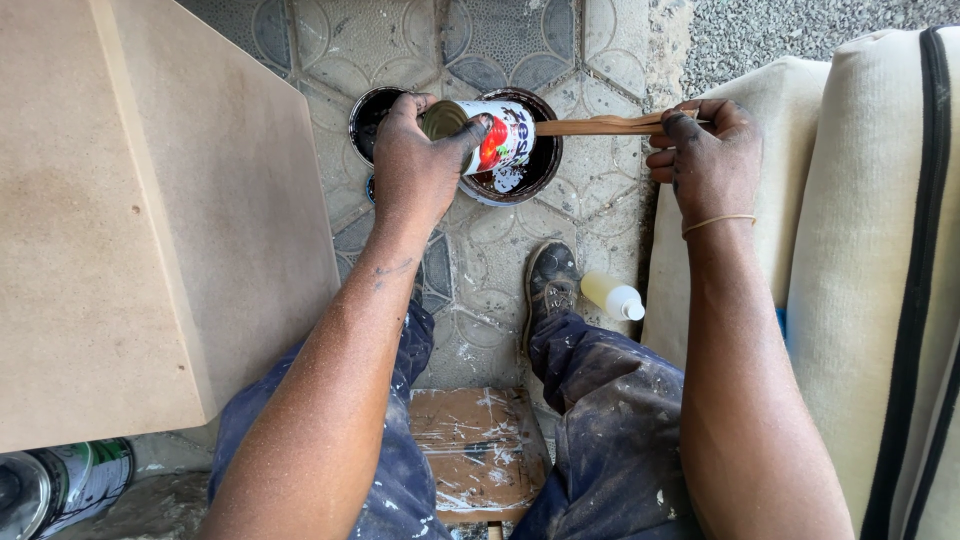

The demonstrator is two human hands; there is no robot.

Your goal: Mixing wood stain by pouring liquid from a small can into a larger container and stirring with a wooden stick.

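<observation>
Hidden behind the left hand (pixel 412 170) and the tilted small tin can with a red-and-white label (pixel 490 135): much of the round dark-filled paint tin (pixel 530 170) and of the black round lid (pixel 368 120) beside it. Cut off at the bottom-left corner, a green-and-white lying can (pixel 70 485); cut off at the right and top edges, the cream cushioned panels with black piping (pixel 880 260). Too dark to tell, the far tip of the thin wooden stick (pixel 600 126) inside the paint tin, its other end covered by the right hand (pixel 705 150).

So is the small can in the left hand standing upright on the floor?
No. The left hand holds the small can tipped on its side above the dark open tin, while the right hand holds a wooden stick.
</observation>
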